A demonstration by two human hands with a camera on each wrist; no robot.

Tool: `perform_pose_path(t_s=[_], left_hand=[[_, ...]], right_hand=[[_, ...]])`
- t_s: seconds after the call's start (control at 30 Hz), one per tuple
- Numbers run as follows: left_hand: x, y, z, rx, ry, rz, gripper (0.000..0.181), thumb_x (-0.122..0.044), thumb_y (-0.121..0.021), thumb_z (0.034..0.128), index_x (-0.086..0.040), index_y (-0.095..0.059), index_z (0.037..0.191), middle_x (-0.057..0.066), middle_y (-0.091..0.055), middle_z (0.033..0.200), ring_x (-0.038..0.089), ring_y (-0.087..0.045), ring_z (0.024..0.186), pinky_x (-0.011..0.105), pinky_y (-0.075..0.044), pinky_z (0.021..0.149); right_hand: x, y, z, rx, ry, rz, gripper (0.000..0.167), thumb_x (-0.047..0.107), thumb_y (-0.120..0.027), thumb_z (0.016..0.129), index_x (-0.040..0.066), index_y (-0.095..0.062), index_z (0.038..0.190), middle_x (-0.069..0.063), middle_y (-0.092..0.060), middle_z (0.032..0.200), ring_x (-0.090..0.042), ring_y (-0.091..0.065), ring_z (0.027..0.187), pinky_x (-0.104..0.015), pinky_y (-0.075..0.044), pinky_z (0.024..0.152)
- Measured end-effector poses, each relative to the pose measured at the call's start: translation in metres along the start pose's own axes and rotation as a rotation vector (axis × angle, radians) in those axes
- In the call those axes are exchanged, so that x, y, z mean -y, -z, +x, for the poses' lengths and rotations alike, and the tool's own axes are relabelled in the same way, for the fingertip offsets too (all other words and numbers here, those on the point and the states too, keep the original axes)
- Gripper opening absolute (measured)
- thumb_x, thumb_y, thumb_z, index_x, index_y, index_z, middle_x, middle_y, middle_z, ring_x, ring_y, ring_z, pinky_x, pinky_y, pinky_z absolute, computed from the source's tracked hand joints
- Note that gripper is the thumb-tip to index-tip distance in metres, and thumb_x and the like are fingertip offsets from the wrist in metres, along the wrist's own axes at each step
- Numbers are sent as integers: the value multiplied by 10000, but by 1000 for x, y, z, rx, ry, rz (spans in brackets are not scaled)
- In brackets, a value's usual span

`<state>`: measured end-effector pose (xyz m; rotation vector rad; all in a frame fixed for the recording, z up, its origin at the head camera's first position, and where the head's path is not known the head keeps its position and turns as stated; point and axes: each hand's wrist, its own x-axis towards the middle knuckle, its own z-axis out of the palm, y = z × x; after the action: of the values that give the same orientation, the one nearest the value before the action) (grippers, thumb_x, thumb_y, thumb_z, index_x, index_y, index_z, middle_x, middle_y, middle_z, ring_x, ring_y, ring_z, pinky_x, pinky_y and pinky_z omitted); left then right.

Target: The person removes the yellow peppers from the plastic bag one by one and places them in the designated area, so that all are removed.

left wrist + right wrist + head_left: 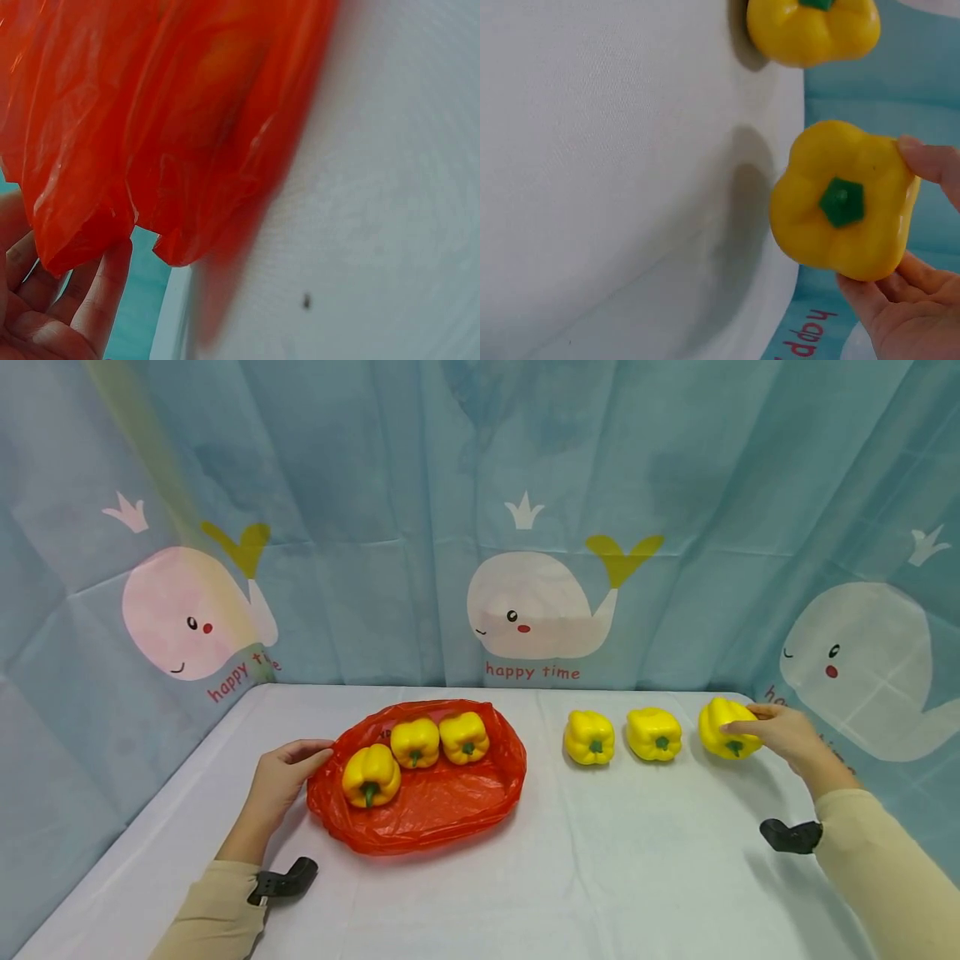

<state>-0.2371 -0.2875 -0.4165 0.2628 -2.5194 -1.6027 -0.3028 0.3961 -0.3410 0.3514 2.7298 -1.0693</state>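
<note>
A red plastic bag (442,793) lies spread wide on the table, with three yellow bell peppers inside, one of them a pepper (371,775) near its left edge. My left hand (288,774) pinches the left rim of the bag; in the left wrist view its fingers are partly behind the red plastic (97,165). At the far right my right hand (787,735) grips another yellow bell pepper (840,202) between thumb and fingers, its green stem facing the wrist camera. A shadow apart from this pepper shows it raised off the table.
Two more yellow bell peppers, a middle one (589,737) and one closer to my right hand (654,734), stand in a row on the white tablecloth (600,860). Behind the table hangs a blue curtain (360,585) with printed whales, also along both sides.
</note>
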Motion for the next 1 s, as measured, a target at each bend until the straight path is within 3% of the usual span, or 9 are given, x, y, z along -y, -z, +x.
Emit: perform_pose_path(t_s=[0.23, 0.4, 0.57, 0.67, 0.8, 1.0], left_hand=[[1, 0, 0, 5, -1, 1, 532, -435, -613, 968, -38, -616, 1322, 1, -686, 1208, -54, -544, 943, 79, -509, 795], [1, 1, 0, 7, -8, -10, 533, -433, -622, 964, -29, -620, 1311, -102, -689, 1119, -41, -548, 946, 85, -511, 799], [1, 0, -1, -7, -5, -18, 536, -436, -632, 957, -26, -626, 1301, -187, -664, 1043, -41, -553, 937, 81, -509, 796], [1, 0, 0, -6, -5, -23, 536, -432, -636, 955, -29, -625, 1308, -131, -684, 1090, -46, -554, 938, 80, -507, 801], [1, -1, 0, 1, 7, -12, 529, -434, -623, 962, -49, -620, 1324, 31, -676, 1236, -25, -549, 975, 74, -500, 811], [2, 0, 0, 5, 25, 3, 530, -442, -601, 973, -64, -608, 1344, 159, -598, 1369, 110, -543, 1100, 67, -491, 809]], right_hand=[[1, -7, 7, -3, -50, 17, 1092, 561, -647, 876, -62, -51, 1546, -403, -35, 1564, -583, -147, 1374, -749, -217, 1102], [3, -10, 12, 5, -68, 6, 1047, 486, -661, 893, -46, -43, 1550, -401, -24, 1565, -584, -124, 1387, -742, -202, 1115], [5, -8, 18, 20, -67, -45, 1062, 511, -669, 877, -25, -47, 1552, -405, -23, 1560, -594, -120, 1382, -741, -217, 1109], [5, -6, 19, 32, -74, -68, 1070, 540, -656, 877, -20, -45, 1553, -411, -8, 1554, -602, -122, 1365, -752, -225, 1094], [5, -4, 19, 61, -69, -67, 1086, 577, -643, 877, -19, -38, 1554, -409, 16, 1555, -609, -110, 1362, -761, -221, 1084], [6, -8, 22, 59, -74, -59, 1108, 609, -643, 866, -3, -32, 1558, -399, 33, 1561, -615, -90, 1378, -763, -203, 1089]])
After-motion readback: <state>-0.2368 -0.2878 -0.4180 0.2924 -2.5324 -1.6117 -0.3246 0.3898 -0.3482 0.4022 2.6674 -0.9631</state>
